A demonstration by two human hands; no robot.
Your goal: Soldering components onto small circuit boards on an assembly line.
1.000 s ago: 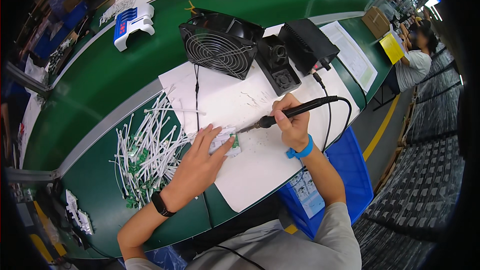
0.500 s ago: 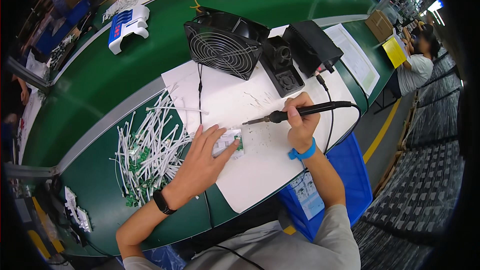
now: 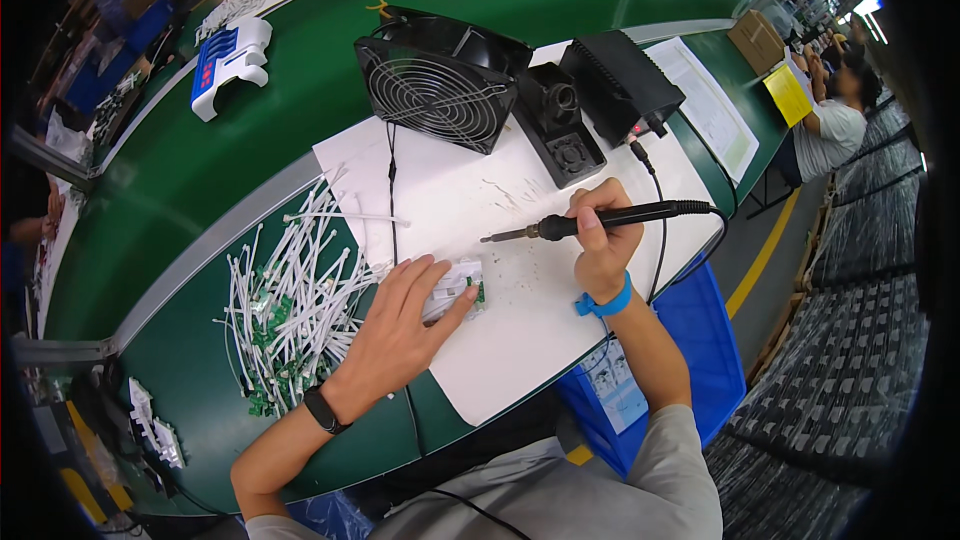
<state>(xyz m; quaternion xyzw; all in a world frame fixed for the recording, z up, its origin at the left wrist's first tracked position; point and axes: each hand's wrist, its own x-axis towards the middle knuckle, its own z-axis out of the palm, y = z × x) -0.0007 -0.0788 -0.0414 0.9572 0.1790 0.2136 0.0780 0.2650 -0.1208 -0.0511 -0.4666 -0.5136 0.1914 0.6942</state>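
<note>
My right hand (image 3: 609, 258) grips a soldering iron (image 3: 557, 228) with a black handle. Its tip points left and sits above the white sheet (image 3: 520, 360), just up and to the right of a small white plastic housing (image 3: 452, 285). A little green circuit board (image 3: 478, 294) shows at the housing's right end. My left hand (image 3: 405, 325) spans the housing, thumb at the board and fingers along the far left side, holding it down on the sheet. Left of that hand lies a heap of white cable ties or leads (image 3: 300, 300) with green boards among them.
A black fan (image 3: 437, 90) stands beyond the sheet, beside a black iron stand (image 3: 562, 135) and a black power unit (image 3: 622, 85). A blue bin (image 3: 700, 340) is at the lower right. A white and blue device (image 3: 228, 62) lies far left. Another person (image 3: 835, 130) sits far right.
The view has shifted slightly, so the bench things sit a little further left. The iron's tip stays near the housing, and both hands keep their hold.
</note>
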